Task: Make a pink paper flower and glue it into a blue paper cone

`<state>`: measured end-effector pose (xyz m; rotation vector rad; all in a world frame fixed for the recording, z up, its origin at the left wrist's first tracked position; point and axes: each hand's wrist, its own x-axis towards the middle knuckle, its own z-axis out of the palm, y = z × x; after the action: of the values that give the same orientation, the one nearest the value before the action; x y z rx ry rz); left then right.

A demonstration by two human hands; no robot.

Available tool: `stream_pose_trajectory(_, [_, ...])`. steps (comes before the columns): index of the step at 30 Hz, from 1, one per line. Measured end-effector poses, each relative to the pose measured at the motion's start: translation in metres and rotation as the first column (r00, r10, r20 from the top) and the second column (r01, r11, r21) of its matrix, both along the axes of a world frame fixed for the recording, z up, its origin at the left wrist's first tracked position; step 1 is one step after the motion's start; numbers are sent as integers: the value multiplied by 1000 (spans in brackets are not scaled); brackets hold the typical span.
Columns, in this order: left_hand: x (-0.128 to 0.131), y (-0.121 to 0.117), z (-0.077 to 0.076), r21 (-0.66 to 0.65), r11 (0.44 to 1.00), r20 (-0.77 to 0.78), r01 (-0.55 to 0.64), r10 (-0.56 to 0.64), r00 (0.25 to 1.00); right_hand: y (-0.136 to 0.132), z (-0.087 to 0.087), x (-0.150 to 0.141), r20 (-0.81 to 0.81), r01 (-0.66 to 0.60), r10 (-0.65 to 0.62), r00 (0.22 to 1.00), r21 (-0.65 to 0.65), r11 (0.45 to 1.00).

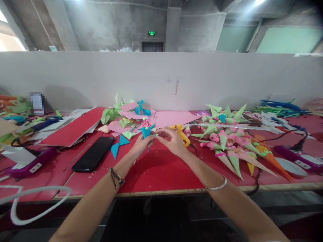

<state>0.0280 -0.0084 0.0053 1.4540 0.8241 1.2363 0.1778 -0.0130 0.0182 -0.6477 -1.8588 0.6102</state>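
Blurring hid the small details where the two hands met near the middle of the frame. The lower part of the blue paper (pixel 146 132) was covered by the left hand (pixel 141 144), and some fingertips of the right hand (pixel 174 140) were hard to separate from a pale green bit (pixel 156 135) beside them. Both forearms ran out of the bottom edge.

The blue paper was in the left hand, rising above its thumb and fingers, which were pressed together around it. The right hand's fingers were curled inward and bunched close to the green bit (whether they pinched it or only touched it, I could not tell), just right of the blue paper.

It looked bright blue and flared at the top, with a pale spot on it; a pink curl (pixel 145 123) showed just above. Two blue triangles (pixel 119 144) and a black phone (pixel 93 154) lay left of centre, a yellow glue gun (pixel 182 134) right of centre, and a pile of paper flowers (pixel 228 137) farther right.
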Motion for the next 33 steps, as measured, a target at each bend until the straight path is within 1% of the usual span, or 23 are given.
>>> stream_pose_trajectory(6, [1, -2, -1, -23, 999, 26, 44, -44, 999, -2, 3, 0, 0, 55, -55, 998, 51, 997])
stream_pose_trajectory(8, [0, -1, -1, -31, 998, 40, 49, -48, 998, -4, 4, 0, 22, 83, -85, 996, 87, 993])
stream_pose_trajectory(12, [0, 0, -2, -37, 999, 68, 34, -31, 997, -6, 6, -2, 60, 118, -129, 990, 167, 979])
stream_pose_trajectory(16, [2, 1, -4, -49, 999, 107, -6, 11, 994, -7, 6, -4, 48, 139, -151, 987, 198, 970])
stream_pose_trajectory(19, [2, 3, -2, -62, 997, 148, -41, 49, 988, -5, 5, -3, -2, 136, -137, 991, 134, 982])
stream_pose_trajectory(22, [0, 2, 4, -83, 995, 202, -62, 78, 976, -2, 1, -2, -120, 102, -104, 987, -21, 995])
stream_pose_trajectory(24, [-1, 2, 7, -109, 992, 227, -56, 80, 971, 1, -1, -2, -212, 49, -73, 975, -114, 992])
stream_pose_trajectory(27, [-1, 0, 10, -168, 986, 244, -20, 61, 968, 3, -2, -2, -296, -33, -27, 955, -195, 980])
stream_pose_trajectory(30, [-1, -2, 10, -224, 974, 248, 27, 30, 968, 3, -3, -2, -323, -58, -25, 946, -246, 967])
stream_pose_trajectory(33, [-2, -4, 10, -274, 957, 236, 98, -32, 971, 4, -3, -2, -339, -74, -27, 940, -281, 957])
